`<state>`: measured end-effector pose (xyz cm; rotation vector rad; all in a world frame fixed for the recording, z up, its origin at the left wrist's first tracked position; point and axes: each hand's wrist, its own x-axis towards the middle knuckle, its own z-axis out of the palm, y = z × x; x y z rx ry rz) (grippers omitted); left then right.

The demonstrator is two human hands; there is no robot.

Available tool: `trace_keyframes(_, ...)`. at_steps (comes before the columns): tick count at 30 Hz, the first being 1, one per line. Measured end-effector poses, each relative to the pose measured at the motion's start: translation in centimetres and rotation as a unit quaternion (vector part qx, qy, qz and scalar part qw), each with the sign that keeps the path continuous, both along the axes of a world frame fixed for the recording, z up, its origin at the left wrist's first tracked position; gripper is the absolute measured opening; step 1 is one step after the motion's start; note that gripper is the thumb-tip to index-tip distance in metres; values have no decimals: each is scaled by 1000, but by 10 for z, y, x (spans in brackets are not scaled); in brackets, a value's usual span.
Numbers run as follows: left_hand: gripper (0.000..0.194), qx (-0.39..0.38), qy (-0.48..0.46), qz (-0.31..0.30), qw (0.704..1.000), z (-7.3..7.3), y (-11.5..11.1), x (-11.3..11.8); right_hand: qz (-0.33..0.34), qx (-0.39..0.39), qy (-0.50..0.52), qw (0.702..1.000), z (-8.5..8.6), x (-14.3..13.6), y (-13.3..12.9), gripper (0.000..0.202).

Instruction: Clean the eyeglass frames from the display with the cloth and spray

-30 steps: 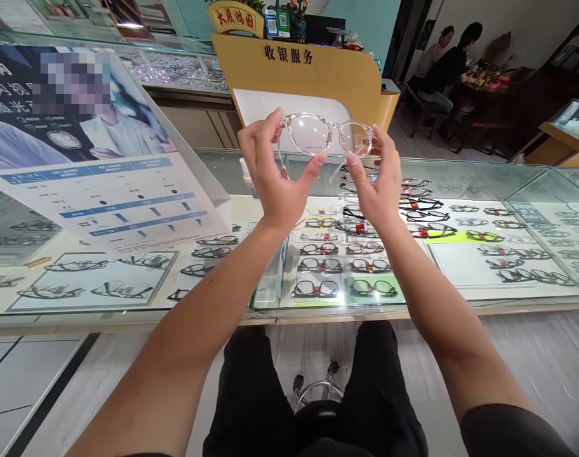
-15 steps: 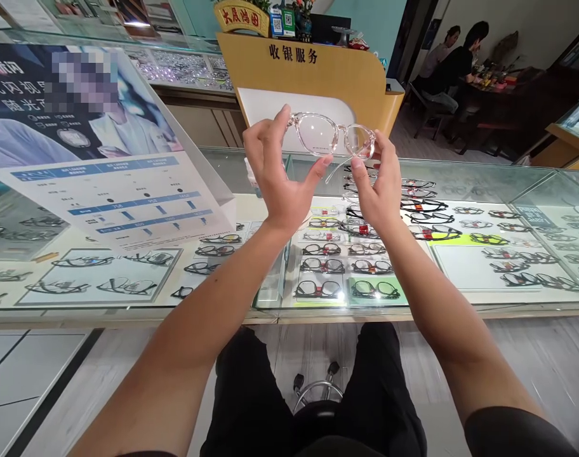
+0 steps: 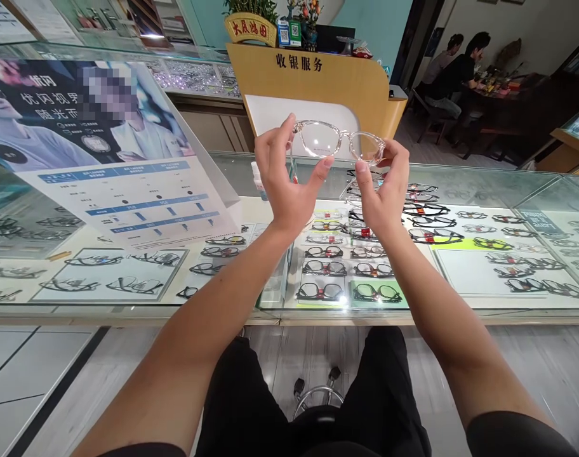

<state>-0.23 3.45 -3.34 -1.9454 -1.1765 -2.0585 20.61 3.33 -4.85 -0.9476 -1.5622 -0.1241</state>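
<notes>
A pair of eyeglasses (image 3: 343, 134) with a clear, see-through frame is held up above the glass counter. My left hand (image 3: 289, 184) grips its left end, fingers behind the rim and thumb below the lens. At the right end, my right hand (image 3: 385, 190) pinches the frame between thumb and curled fingers. The lenses face me, with small print on the left one. One thin temple arm reaches down behind the right lens; fingers partly hide the other. Beneath the hands, rows of dark-framed glasses (image 3: 324, 269) lie in the showcase.
A large printed sign (image 3: 166, 197) stands on the glass counter (image 3: 270, 314) at left. A small white bottle (image 3: 258, 178) is behind my left hand. Beyond stands a yellow cashier desk (image 3: 327, 86). Two people (image 3: 454, 70) sit at a table at the far right.
The view has shifted a little, so the surroundings sit slightly lower and further right. Both hands keep hold of the eyeglasses, whose angle has changed slightly.
</notes>
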Motion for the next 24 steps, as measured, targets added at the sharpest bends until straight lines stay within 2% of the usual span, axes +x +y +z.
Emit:
trace_keyframes(6,84,-62,-33,-39,997,-4,-3,4,-24,37,4,999,3,1,-2,75)
trace_keyframes(10,83,-76,-30,-39,996,-5,-3,4,-20,52,19,998,5,1,-3,80)
trace_keyframes(16,75,-48,-3,-24,999,-5,0,5,-24,61,27,997,7,1,-4,82)
trace_keyframes(24,74,-26,-18,-75,997,-12,8,6,-32,73,18,997,9,5,-6,87)
